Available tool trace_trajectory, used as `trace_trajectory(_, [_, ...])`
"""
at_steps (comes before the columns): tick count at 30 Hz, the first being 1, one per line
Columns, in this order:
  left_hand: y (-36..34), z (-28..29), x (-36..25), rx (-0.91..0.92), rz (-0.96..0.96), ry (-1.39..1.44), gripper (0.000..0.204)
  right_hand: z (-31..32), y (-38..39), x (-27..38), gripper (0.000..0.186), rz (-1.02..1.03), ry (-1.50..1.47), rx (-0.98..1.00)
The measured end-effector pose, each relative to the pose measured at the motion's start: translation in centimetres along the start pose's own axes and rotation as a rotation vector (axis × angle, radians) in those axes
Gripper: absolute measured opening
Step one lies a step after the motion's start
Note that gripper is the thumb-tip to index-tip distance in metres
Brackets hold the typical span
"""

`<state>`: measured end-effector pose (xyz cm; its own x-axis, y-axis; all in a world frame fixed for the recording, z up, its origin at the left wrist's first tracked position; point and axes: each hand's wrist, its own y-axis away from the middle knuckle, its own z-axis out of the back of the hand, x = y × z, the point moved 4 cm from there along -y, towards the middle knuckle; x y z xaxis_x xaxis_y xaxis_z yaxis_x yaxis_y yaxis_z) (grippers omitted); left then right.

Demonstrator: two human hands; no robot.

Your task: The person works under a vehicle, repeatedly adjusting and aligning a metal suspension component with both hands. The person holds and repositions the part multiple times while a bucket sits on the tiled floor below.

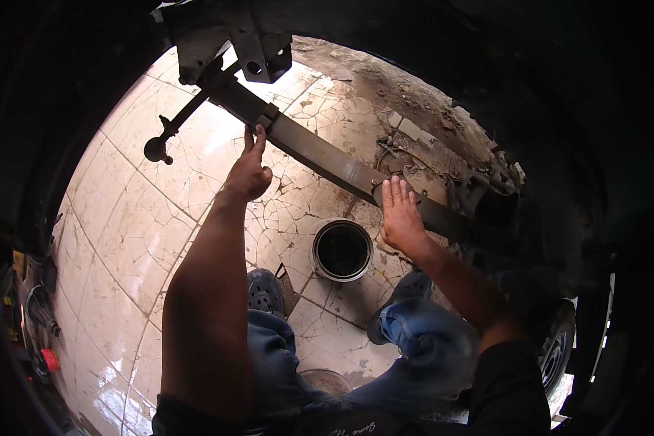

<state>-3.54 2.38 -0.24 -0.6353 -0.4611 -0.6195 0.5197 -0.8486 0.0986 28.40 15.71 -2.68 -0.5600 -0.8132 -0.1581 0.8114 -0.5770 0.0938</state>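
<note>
A long, flat metal leaf spring (327, 156) runs slantwise from the upper left to the right, with a dark clamp (267, 116) around it. My left hand (249, 171) reaches up to its lower edge by the clamp. Two fingers are stretched out with the tips at the metal, and the others look curled. My right hand (402, 214) lies farther right, fingers straight and flat over the bar. A dark flat piece (377, 192) shows at the edge of those fingers; its kind I cannot make out, and the palm side is hidden.
Below the bar, an open round can (343, 251) with dark insides stands on cracked tiles (138, 240) between my shoes. A rod with a ball end (155, 150) and a bracket (258, 58) hang at upper left. Rubble (414, 87) lies behind; a wheel (557, 349) is lower right.
</note>
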Motion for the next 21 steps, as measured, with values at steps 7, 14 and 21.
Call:
trace_trajectory(7, [0.2,0.2,-0.6,0.027,-0.017,0.021,0.094,-0.3,0.7,-1.2,0.096,0.071,-0.036,-0.027])
trace_trajectory(14, [0.1,0.5,-0.5,0.017,-0.026,0.028,0.093,1.3,0.4,0.3,0.077,0.048,-0.044,0.019])
trace_trajectory(21, [0.0,0.3,0.2,0.015,-0.059,0.006,0.091,1.6,1.3,1.3,0.08,0.023,-0.025,0.083])
